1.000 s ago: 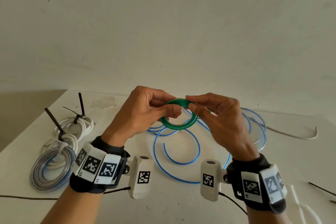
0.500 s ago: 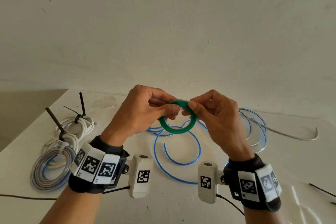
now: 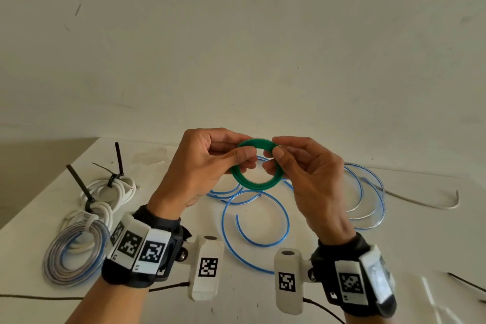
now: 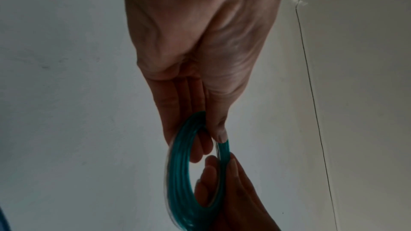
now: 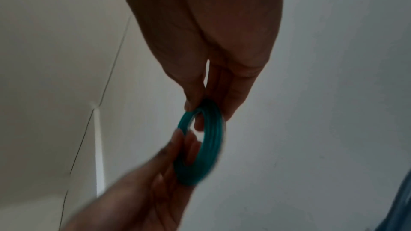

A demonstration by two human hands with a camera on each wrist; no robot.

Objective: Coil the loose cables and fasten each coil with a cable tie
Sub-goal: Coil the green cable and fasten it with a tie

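Observation:
A small tight coil of green cable (image 3: 256, 184) hangs in the air above the white table (image 3: 368, 244), between both hands. My left hand (image 3: 238, 159) pinches its left side with thumb and fingers. My right hand (image 3: 276, 158) pinches its right side, thumb on the near face. The left wrist view shows the green coil (image 4: 177, 173) edge-on below my left hand (image 4: 213, 136). In the blurred right wrist view the green coil (image 5: 206, 140) sits under my right hand (image 5: 200, 110). A loose blue cable (image 3: 256, 218) sprawls in loops on the table beneath.
At the left lie tied white coils (image 3: 110, 192) with black cable ties (image 3: 79, 184) sticking up, and a tied grey-blue coil (image 3: 73, 255). A loose white cable (image 3: 426, 202) lies at the far right. Thin black strips (image 3: 468, 283) lie at the right edge.
The right hand's pinch has shifted from the top of the green coil round to its right side, and the coil now shows more of its open ring. The left hand keeps its hold.

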